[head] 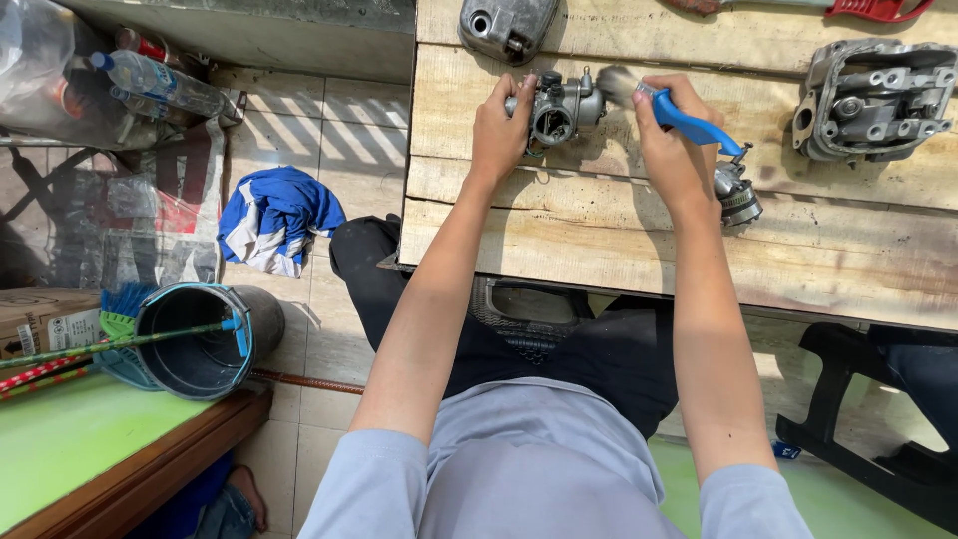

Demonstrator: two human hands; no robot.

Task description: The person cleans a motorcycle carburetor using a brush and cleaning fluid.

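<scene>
Looks like mid-clean to me: left hand point(499, 128) is wrapped around the carburetor point(561, 108), held just above the wooden worktop point(599, 240), right hand point(667, 130) is closed on a blue-handled brush point(671, 110) with bristles against it, other parts still waiting nearby.

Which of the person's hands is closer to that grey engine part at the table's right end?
Right. The right hand, holding a blue-handled brush, is nearer the grey engine part; the left hand grips a small carburettor further left.
</scene>
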